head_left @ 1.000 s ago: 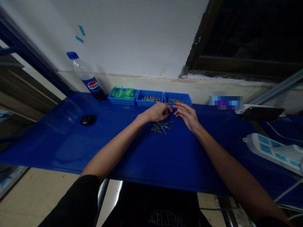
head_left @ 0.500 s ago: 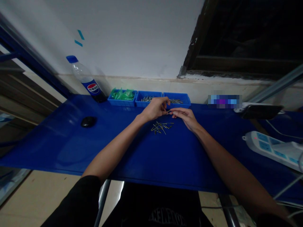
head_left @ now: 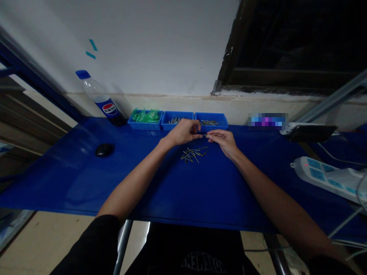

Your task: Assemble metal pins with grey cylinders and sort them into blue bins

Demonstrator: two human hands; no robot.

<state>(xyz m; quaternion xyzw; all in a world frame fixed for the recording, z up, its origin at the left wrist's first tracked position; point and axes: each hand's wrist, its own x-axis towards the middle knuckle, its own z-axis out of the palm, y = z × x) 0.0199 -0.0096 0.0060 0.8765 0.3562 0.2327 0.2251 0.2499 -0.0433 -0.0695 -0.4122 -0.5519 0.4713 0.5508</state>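
My left hand point(head_left: 185, 131) and my right hand point(head_left: 225, 141) meet above the blue table, in front of the bins. Between their fingertips runs a thin metal rod point(head_left: 204, 135), pinched from both sides; its ends are hidden in the fingers. Just below the hands lies a loose pile of thin metal rods point(head_left: 191, 154), some dark, some brassy. Behind my left hand stands a blue bin point(head_left: 164, 124) of small silvery parts. To its right, another blue bin point(head_left: 223, 124) holds more thin metal rods.
A third blue bin point(head_left: 143, 126) holds green plastic bags. Left of it stands a cola bottle point(head_left: 109, 109), with a black mouse point(head_left: 104, 150) nearer me. On the right are a phone point(head_left: 312, 133) on a stand and a white power strip point(head_left: 318, 173) with cables.
The left fingers have spread a little, and more of the thin rod shows between the hands. The whole view has shifted slightly; the pile looks the same.
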